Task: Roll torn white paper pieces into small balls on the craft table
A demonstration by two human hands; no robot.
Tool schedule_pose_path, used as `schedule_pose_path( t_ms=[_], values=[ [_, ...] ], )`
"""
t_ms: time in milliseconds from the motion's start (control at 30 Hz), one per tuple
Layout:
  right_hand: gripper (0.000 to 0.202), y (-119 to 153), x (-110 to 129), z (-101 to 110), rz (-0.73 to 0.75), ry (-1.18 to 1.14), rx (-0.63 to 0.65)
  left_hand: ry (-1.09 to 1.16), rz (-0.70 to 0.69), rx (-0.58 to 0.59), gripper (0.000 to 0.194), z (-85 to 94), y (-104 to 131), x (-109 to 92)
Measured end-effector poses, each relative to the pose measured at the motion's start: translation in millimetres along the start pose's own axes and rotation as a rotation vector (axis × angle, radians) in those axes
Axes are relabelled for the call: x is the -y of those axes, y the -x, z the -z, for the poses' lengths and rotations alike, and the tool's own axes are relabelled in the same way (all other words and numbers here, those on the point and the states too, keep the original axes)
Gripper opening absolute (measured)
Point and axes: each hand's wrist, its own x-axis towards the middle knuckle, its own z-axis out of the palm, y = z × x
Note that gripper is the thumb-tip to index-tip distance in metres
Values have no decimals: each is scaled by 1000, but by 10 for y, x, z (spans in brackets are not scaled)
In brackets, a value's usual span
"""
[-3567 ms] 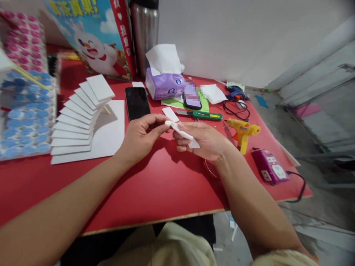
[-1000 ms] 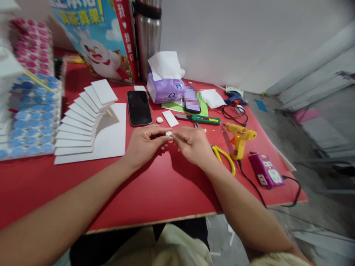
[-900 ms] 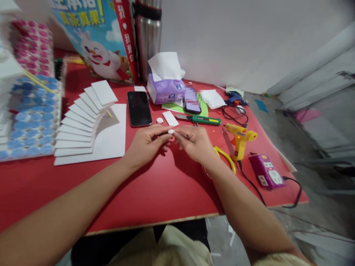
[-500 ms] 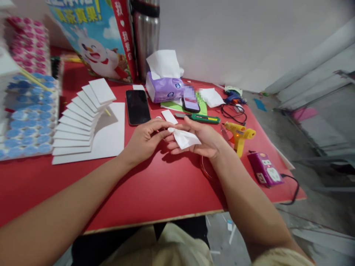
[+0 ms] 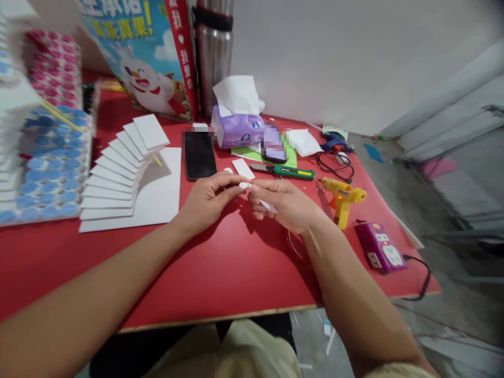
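Note:
Over the red table, a piece of white tissue (image 5: 244, 185) is pinched between both hands, its near tip bunched into a small knob. My left hand (image 5: 207, 202) grips that knob with thumb and forefinger. From the right, my right hand (image 5: 287, 202) closes thumb and fingers on the same tissue, and a loose end hangs below its thumb. Just beyond the fingers lie a small white block (image 5: 243, 169) and a green utility knife (image 5: 293, 172).
A purple tissue pack (image 5: 238, 128), a black phone (image 5: 199, 155) and a second phone (image 5: 274, 144) lie behind. On the right are a yellow glue gun (image 5: 342, 197) and a purple power box (image 5: 380, 247). White stepped boards (image 5: 114, 184) and blue rolled pieces (image 5: 51, 173) stand left.
My right hand has turned and closed its fingers and thumb over the tissue, which lay spread across its open palm before. My left hand keeps its pinch. The view has shifted slightly.

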Motion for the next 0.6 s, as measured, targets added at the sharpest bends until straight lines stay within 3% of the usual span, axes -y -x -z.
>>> schedule_pose_path(
  t_ms=[167, 333, 467, 600],
  values=[
    [30, 1, -52, -38, 228, 579, -258, 199, 136, -52, 23, -45, 23, 16],
    [28, 26, -108, -112, 403, 900, -472, 364, 270, -125, 30, -95, 43, 7],
    [23, 54, -133, -172, 550, 1037, -534, 343, 264, -165, 28, -121, 57, 0],
    [24, 97, -104, -198, 550, 1043, -483, 331, 238, -183, 25, -116, 67, -3]
  ],
)
